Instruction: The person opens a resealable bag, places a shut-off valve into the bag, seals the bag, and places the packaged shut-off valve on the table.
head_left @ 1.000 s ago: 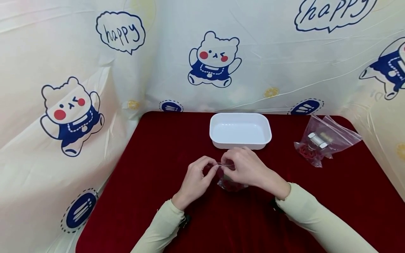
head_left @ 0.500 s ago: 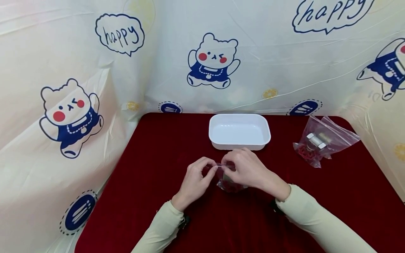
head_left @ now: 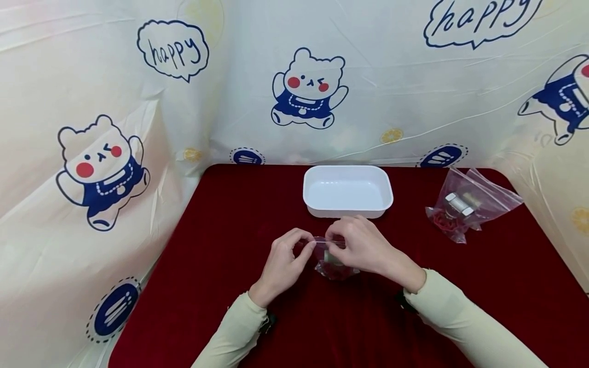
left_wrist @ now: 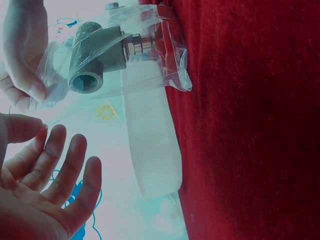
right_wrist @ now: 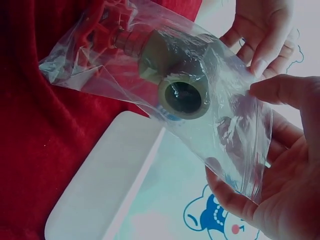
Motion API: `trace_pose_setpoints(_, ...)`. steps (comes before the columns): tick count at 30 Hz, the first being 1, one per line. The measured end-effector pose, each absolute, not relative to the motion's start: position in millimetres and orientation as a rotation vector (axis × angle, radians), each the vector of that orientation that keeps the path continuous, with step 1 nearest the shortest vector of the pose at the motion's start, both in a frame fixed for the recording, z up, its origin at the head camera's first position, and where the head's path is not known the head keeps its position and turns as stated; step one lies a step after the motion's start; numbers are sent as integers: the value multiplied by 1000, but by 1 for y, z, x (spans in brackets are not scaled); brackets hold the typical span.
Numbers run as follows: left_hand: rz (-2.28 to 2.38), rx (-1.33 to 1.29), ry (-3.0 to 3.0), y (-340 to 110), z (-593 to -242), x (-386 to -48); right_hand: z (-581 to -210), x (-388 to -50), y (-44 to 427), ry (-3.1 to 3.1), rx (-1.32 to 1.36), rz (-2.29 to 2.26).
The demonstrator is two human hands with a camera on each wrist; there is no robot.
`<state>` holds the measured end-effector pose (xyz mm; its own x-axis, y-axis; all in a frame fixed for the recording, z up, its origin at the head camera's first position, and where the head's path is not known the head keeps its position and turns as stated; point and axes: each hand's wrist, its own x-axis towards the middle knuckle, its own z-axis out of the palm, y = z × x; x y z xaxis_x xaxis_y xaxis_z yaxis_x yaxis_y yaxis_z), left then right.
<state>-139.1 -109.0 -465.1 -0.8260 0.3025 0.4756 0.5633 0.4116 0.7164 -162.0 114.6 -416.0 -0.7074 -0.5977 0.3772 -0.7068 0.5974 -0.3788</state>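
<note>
A clear zip bag (right_wrist: 235,132) hangs between my hands, its zip edge at the top. Inside is a valve with a grey-green pipe body (left_wrist: 95,57) and a red handle (right_wrist: 97,40), which is at the bottom of the bag. My left hand (head_left: 282,261) pinches one end of the zip edge between thumb and index finger, the other fingers loose. Close beside it, my right hand (head_left: 361,245) pinches the same edge farther right. The bag's lower end is close to the red cloth; whether it touches, I cannot tell.
Behind my hands a white tray (head_left: 349,212) stands on the red cloth (head_left: 239,214). More clear zip bags (head_left: 488,197) with valve parts lie at the right. A printed curtain (head_left: 368,76) closes off the back and sides.
My right hand has slid slightly right along the bag's top edge, widening the gap between the two hands. The left hand stays in place.
</note>
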Motion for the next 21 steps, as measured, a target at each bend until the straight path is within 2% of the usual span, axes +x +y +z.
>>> trace_pose_setpoints(21,-1380,-707,-2429,-109,-464,-138,-423,-160,126,-2592,1030,805)
